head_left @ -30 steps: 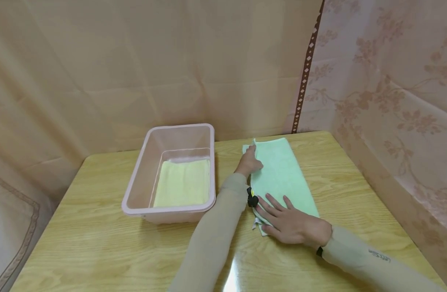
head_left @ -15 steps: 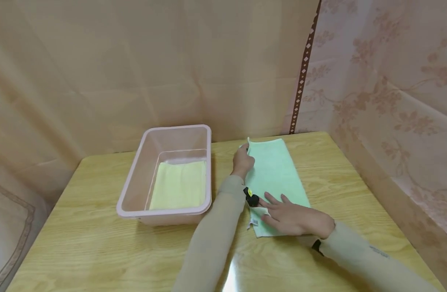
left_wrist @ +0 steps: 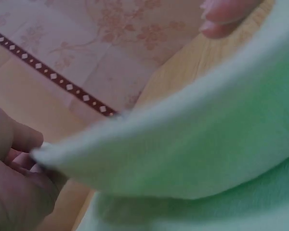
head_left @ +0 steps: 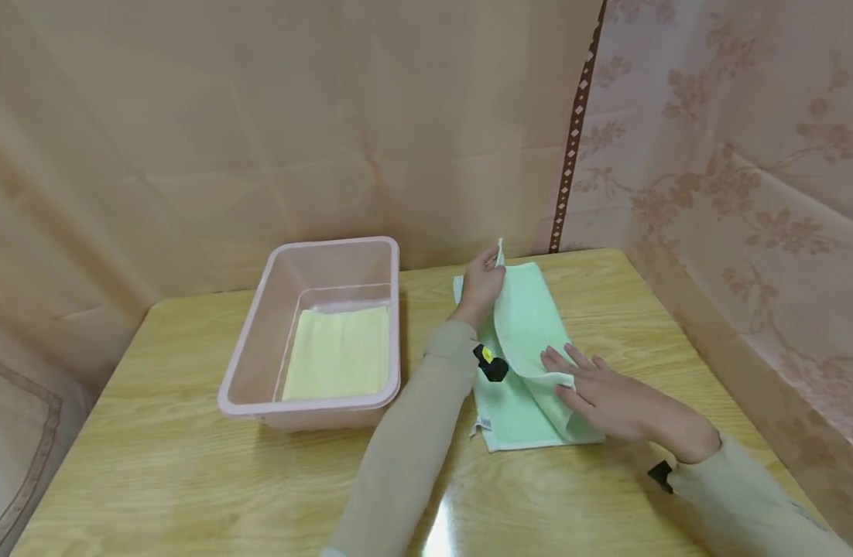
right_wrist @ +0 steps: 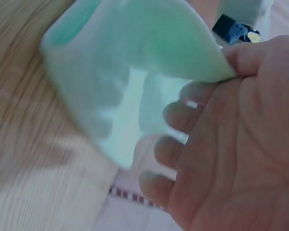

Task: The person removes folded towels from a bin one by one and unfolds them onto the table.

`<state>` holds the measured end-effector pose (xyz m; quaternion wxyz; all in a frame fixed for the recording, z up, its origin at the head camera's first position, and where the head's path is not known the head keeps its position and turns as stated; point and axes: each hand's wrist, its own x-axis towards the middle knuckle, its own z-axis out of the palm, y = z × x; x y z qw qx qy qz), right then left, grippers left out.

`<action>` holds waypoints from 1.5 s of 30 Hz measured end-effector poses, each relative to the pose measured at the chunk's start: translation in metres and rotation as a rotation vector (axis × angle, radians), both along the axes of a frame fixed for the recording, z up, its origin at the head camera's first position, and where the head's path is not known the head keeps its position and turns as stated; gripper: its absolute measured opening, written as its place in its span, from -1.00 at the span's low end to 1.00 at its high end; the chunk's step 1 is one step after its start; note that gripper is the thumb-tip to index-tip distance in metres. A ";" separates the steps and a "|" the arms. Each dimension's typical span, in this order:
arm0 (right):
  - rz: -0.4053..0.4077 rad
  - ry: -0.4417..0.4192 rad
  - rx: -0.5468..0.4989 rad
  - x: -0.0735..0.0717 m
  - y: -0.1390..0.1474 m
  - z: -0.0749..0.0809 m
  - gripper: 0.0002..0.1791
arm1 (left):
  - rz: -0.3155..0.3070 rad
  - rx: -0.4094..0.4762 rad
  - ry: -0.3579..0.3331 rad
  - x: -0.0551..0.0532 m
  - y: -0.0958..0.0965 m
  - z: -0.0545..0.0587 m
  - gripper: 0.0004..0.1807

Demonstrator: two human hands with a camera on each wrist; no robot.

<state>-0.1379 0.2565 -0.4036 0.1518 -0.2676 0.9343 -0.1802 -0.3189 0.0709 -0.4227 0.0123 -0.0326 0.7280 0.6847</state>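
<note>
A mint-green towel (head_left: 531, 317) lies on the wooden table with its upper layer partly raised. At the far end my left hand (head_left: 481, 286) pinches one corner of that layer. The left wrist view shows this corner between the thumb and fingers of my left hand (left_wrist: 19, 178), with the raised edge of the towel (left_wrist: 192, 149) stretched across. My right hand (head_left: 621, 398) pinches the near corner between thumb and index finger, its other fingers spread. In the right wrist view the towel (right_wrist: 101, 82) bows away from my right hand (right_wrist: 231, 149). The lower layer stays flat, a small white tag at its near-left corner.
A pale pink plastic basin (head_left: 308, 406) stands left of the towel, with a folded yellow towel (head_left: 339, 352) inside on its bottom. Curtains (head_left: 371, 155) hang behind the table (head_left: 155, 464) and along its right side.
The towel's upper layer has lifted off the lower one and swung to the right. Both hands have moved right with its corners, the left one also rising.
</note>
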 end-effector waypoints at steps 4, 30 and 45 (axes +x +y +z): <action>-0.063 0.080 0.070 0.006 0.025 -0.004 -0.35 | -0.026 0.013 0.013 -0.004 0.021 0.004 -0.50; -0.346 0.012 0.184 0.043 0.135 -0.038 -0.36 | -0.224 -0.171 0.076 0.021 0.155 -0.006 -0.51; -0.438 0.201 0.235 0.043 0.119 -0.029 -0.35 | -0.432 -0.238 -0.039 0.024 0.140 -0.016 -0.42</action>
